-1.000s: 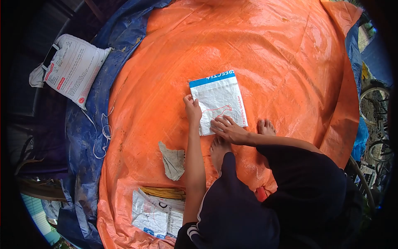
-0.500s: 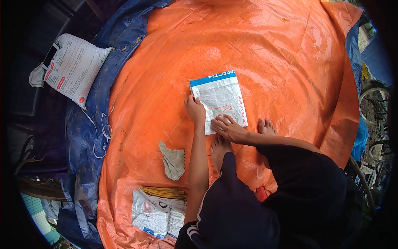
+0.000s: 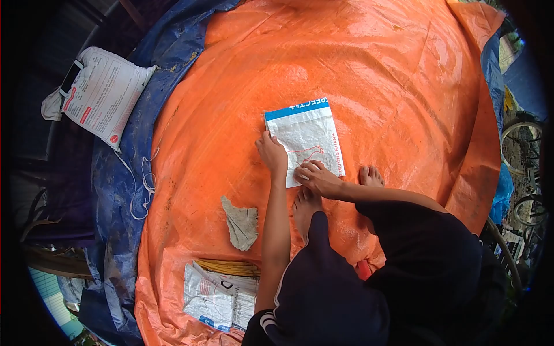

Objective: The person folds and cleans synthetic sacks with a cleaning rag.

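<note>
A folded white woven plastic sack [image 3: 311, 130] lies on the orange tarp, with a blue band along its far edge, red lettering down its right side and a red line drawing. My left hand [image 3: 272, 153] grips its left edge, fingers closed around the border. On the near part of the sack rests my right hand [image 3: 318, 179], its fingers slightly bent and apart, pressing on the surface. My bare feet [image 3: 307, 212] are just below the sack. A torn grey-beige scrap [image 3: 240, 224] lies left of my left forearm.
More folded white sacks [image 3: 209, 295] lie at the lower left beside a bundle of thin yellow strips [image 3: 228, 267]. A full white bag [image 3: 107, 92] sits at the upper left by a blue tarp [image 3: 124, 190], near loose white string [image 3: 135, 196]. Bicycles [image 3: 522, 150] stand at the right.
The fingers of my right hand have drawn in slightly on the sack. My left hand has shifted very little; the sack stays in place.
</note>
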`<state>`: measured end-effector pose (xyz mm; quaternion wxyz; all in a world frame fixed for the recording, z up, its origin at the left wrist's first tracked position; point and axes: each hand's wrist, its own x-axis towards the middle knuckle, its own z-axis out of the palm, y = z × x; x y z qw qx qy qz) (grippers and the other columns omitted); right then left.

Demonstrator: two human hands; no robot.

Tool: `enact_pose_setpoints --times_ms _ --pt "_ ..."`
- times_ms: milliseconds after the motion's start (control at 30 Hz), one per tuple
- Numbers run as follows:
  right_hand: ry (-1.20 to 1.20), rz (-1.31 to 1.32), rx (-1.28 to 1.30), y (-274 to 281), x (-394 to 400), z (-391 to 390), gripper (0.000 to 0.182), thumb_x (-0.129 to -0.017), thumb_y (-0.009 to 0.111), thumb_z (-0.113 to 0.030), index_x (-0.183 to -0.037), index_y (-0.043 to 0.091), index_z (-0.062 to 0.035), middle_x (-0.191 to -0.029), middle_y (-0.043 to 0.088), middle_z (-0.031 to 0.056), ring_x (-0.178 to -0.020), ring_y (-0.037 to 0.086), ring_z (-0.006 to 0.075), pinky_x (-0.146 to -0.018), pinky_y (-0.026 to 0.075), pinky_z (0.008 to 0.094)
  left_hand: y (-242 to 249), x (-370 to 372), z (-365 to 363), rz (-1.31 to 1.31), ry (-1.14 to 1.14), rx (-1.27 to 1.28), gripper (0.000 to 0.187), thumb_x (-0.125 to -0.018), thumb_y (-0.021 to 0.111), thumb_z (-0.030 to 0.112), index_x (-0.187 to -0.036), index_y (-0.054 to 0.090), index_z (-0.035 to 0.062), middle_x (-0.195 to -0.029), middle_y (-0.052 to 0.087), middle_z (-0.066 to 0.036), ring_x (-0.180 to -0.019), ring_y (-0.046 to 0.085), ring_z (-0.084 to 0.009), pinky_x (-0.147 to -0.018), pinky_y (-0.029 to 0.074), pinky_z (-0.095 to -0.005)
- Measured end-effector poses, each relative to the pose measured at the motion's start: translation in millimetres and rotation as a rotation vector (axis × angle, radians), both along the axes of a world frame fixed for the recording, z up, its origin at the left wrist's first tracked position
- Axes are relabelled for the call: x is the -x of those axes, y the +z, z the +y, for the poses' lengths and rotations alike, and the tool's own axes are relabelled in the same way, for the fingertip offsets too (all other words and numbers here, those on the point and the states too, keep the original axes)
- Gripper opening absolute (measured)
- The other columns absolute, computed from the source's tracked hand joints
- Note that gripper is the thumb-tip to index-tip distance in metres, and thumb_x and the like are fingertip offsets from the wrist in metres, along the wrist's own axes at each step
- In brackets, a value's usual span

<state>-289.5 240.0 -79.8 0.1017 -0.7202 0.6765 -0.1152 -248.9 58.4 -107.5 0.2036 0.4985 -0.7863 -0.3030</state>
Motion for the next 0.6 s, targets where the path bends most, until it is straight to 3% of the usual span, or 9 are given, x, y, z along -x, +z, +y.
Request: enact_pose_setpoints --times_ms 167,367,467,600 --pt "-0.019 -0.001 -0.011 -2.5 -1.0 -2.8 0.044 -0.087 0.054 -0.018 -0.129 0.057 -0.0036 -0.135 0.049 0.0119 -0.129 0.044 0.0304 -0.11 0.032 0.0478 10.0 2.4 0.3 -0.017 -0.032 -0.06 0.027 -0.095 0.054 0.01 -0.12 0.051 0.0002 -0.11 0.056 -0.025 -0.102 0.057 -0.0416 -0.085 0.048 -0.0488" --pt "-0.02 0.014 -0.068 -2.5 0.9 -6.3 0.045 -0.087 0.055 -0.018 -0.13 0.056 -0.0033 -0.136 0.05 0.0119 -0.128 0.045 0.0301 -0.109 0.033 0.048 -12.0 10.1 2.8 0.088 -0.031 0.038 0.045 -0.094 0.06 0.025 -0.122 0.043 -0.0068 -0.111 0.059 -0.03 -0.101 0.06 -0.0446 -0.085 0.047 -0.0515" --pt "-0.021 0.006 -0.063 -2.9 1.0 -6.0 0.045 -0.088 0.054 -0.018 -0.13 0.056 -0.0032 -0.136 0.05 0.0126 -0.128 0.045 0.0305 -0.109 0.034 0.0481 -1.9 14.3 5.7 0.044 -0.004 -0.024 0.054 -0.092 0.064 0.03 -0.123 0.043 -0.0094 -0.117 0.058 -0.03 -0.103 0.058 -0.0446 -0.09 0.045 -0.0526" --pt "-0.018 0.007 -0.048 -2.0 2.1 -4.9 0.044 -0.089 0.053 -0.018 -0.13 0.056 -0.0031 -0.136 0.05 0.0134 -0.128 0.045 0.0312 -0.109 0.033 0.0483 -1.8 15.9 6.2 -0.038 0.062 -0.032 0.058 -0.092 0.065 0.035 -0.121 0.046 -0.0108 -0.115 0.06 -0.03 -0.103 0.06 -0.0447 -0.086 0.047 -0.0519"
